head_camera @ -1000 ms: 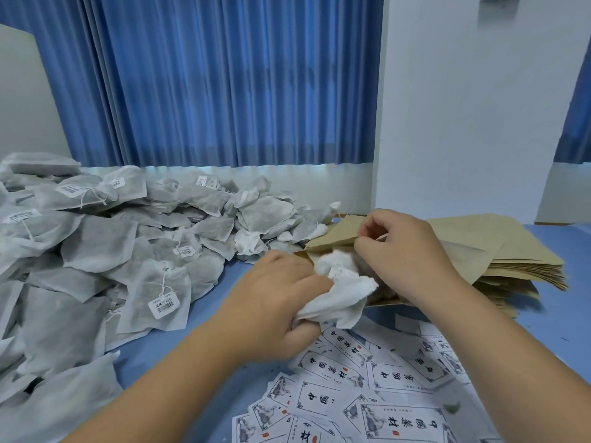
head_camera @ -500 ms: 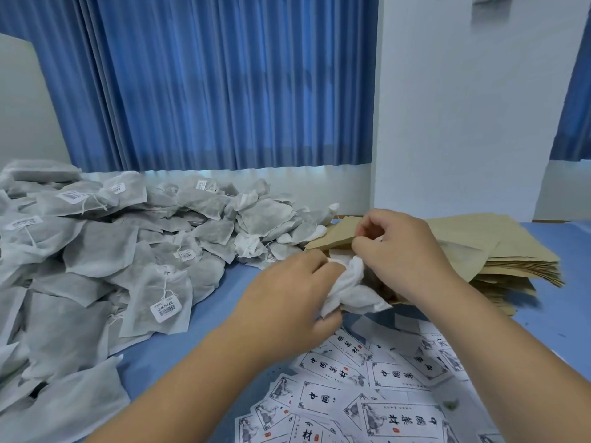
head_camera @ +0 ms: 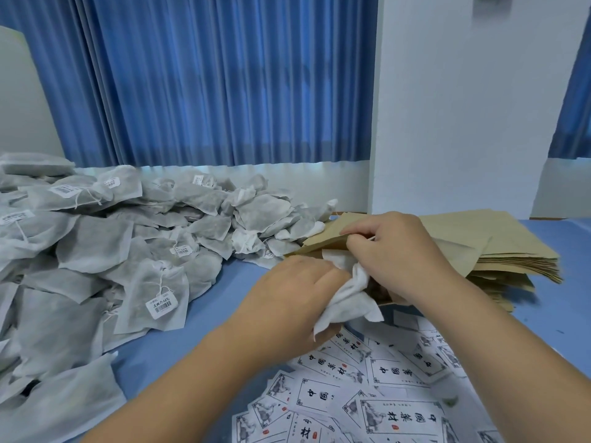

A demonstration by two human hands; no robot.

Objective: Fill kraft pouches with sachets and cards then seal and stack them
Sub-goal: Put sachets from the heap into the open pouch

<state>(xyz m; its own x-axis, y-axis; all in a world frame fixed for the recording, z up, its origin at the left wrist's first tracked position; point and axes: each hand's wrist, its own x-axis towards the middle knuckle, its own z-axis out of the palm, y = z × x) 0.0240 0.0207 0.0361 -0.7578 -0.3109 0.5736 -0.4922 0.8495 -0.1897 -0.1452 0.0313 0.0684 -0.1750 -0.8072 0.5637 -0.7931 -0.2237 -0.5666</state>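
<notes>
At the near edge of the blue bench (head_camera: 217, 282), loose white paper cards (head_camera: 396, 407) printed with black characters lay scattered and overlapping beneath your forearms. Just beyond them, your left hand (head_camera: 287, 302) had its fingers curled tight round a crumpled white fabric sachet (head_camera: 348, 302). The sachet's far end sat at the open mouth of a flat brown kraft paper pouch (head_camera: 326, 238); how far in it reached could not be told. Your right hand (head_camera: 396, 251) met the sachet from the other side, its fingers bent and pinching the pouch's upper lip, so the mouth stood apart. That pouch lay on top of a thick stack of matching kraft pouches (head_camera: 511, 260) to your right. To your left, a large heap of grey-filled sachets (head_camera: 112, 244) with strings and barcode tags covered the bench, reaching back to the wall. Behind everything hung a pleated blue curtain (head_camera: 208, 75), with a white pillar (head_camera: 463, 107) at the right.
</notes>
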